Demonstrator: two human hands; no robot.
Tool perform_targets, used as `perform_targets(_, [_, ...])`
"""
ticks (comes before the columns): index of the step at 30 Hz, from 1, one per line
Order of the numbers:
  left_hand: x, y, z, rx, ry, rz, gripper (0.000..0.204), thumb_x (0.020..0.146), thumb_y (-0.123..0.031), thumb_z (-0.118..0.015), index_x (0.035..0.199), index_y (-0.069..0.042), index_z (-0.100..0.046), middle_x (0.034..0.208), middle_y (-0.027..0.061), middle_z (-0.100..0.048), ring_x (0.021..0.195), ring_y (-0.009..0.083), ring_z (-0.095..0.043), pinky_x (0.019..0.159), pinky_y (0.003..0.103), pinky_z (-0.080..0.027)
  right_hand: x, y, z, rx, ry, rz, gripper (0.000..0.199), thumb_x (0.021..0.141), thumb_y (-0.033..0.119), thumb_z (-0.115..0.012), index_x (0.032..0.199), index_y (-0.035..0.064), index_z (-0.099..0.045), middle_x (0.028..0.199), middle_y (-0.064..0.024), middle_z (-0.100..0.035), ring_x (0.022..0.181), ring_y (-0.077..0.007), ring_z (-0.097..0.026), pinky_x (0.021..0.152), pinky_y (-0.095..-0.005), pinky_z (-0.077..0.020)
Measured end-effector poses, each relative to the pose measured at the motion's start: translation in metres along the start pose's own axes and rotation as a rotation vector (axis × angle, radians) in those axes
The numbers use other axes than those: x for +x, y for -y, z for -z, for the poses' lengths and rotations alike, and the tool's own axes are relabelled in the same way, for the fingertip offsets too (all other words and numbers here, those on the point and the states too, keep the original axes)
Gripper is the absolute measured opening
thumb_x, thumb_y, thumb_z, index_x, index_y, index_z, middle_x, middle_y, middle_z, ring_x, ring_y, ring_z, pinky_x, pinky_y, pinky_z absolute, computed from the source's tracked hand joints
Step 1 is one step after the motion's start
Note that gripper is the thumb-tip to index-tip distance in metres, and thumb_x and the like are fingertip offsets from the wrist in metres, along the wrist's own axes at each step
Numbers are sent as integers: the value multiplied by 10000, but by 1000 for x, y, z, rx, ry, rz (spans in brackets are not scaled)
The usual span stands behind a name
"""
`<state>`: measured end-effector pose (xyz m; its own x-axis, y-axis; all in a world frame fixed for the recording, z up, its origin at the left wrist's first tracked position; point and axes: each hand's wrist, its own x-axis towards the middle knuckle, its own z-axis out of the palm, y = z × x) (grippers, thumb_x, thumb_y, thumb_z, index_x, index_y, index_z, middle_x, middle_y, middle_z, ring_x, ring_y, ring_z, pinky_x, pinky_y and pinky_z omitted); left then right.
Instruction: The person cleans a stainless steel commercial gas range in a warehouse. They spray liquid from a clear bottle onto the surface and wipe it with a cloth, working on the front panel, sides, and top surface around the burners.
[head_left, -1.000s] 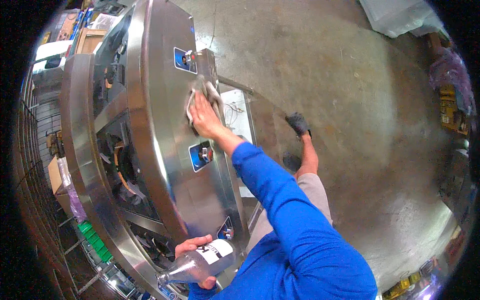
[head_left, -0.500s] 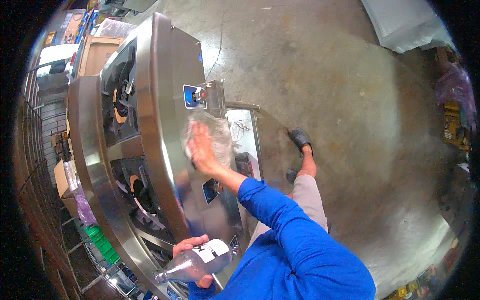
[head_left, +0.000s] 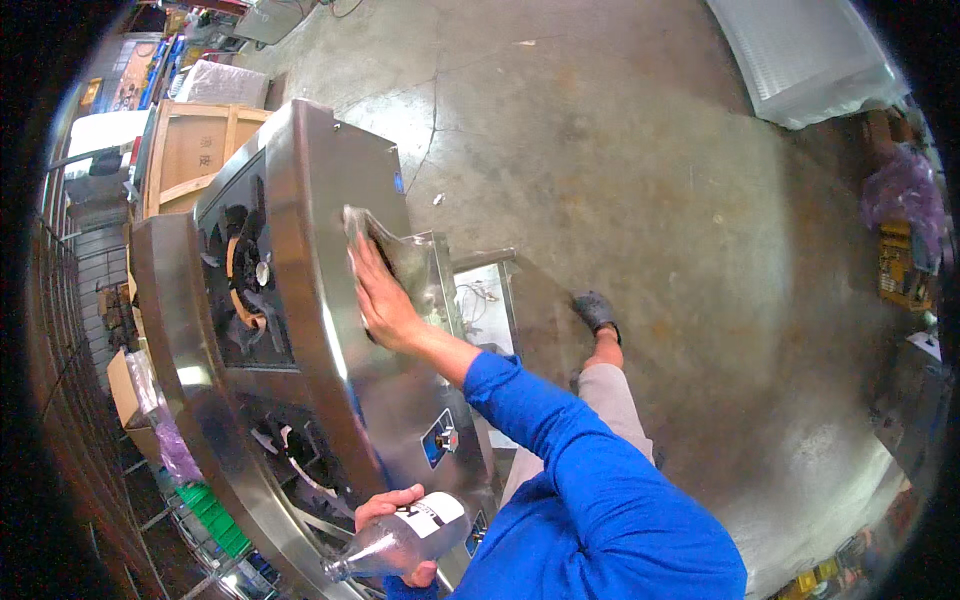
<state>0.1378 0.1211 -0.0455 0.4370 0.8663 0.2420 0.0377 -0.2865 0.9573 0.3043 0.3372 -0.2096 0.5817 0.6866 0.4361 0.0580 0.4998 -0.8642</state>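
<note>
My right hand (head_left: 383, 302) lies along a greyish cloth (head_left: 405, 262), its fingers extended and close together. It presses the cloth against the front panel of a stainless steel gas stove (head_left: 335, 280). The cloth's upper edge is folded up past my fingertips. Lower down, my left hand (head_left: 376, 508) grips a clear bottle (head_left: 385, 545) with a white label, tilted so its neck points left. A control knob (head_left: 447, 440) on a blue plate sits on the panel between my hands. Two burners (head_left: 245, 275) show on the stove top, in dark recesses.
A wooden-framed crate (head_left: 200, 140) stands beyond the stove. Wire shelving (head_left: 65, 320) runs along the left, near green bins (head_left: 212, 520). A wrapped white block (head_left: 805, 60) is at the far right. My foot (head_left: 597, 312) is on the concrete floor (head_left: 680, 220).
My right hand and the cloth have shifted slightly left across the panel, and the cloth's edge has folded up. The stove sits lower in view. My left hand keeps hold of the bottle.
</note>
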Motion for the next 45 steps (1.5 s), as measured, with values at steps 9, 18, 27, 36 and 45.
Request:
perform_targets(9, [-10, -12, -10, -8, -104, 160, 900, 574, -466, -881, 1223, -54, -413, 1146, 177, -544, 1072, 303, -619, 937, 425, -526, 116, -24, 23, -68, -72, -142, 586, 1024, 275, -332, 1556, 109, -152, 1625, -153, -50, 1488, -391, -45, 1192, -514, -75])
perform_targets(18, [3, -19, -26, -3, -144, 185, 893, 595, -488, -868, 1230, -60, -408, 1152, 167, -539, 1065, 301, -619, 940, 429, -519, 119, -66, 40, -204, -99, -344, 592, 1022, 374, -297, 1561, 176, -156, 1611, -171, -130, 1485, -389, -83, 1178, -547, -80])
perform_targets(27, [17, -33, -47, 51, -166, 176, 925, 576, -531, -875, 1230, -68, -411, 1133, 157, -543, 1057, 286, -615, 952, 424, -512, 115, -38, 49, -20, -178, -258, 510, 1035, 318, -324, 1521, 165, -302, 1581, -170, -236, 1468, -378, -174, 1183, -470, -156])
perform_targets(36, [15, -26, -39, 39, -164, 135, 887, 596, -479, -877, 1230, -66, -415, 1144, 164, -549, 1090, 292, -605, 957, 425, -510, 16, 77, 57, 204, 66, -87, 679, 1009, 410, -377, 1512, -22, -232, 1606, -221, -95, 1488, -369, -80, 1186, -478, -108])
perform_targets(45, [0, -11, -25, 66, -188, 106, 875, 610, -460, -837, 1259, -60, -407, 1179, 179, -545, 1093, 304, -601, 966, 426, -493, 120, 32, 59, -143, -12, 170, 642, 1018, 299, -343, 1531, -20, -124, 1596, -259, -47, 1471, -453, -32, 1186, -522, -74])
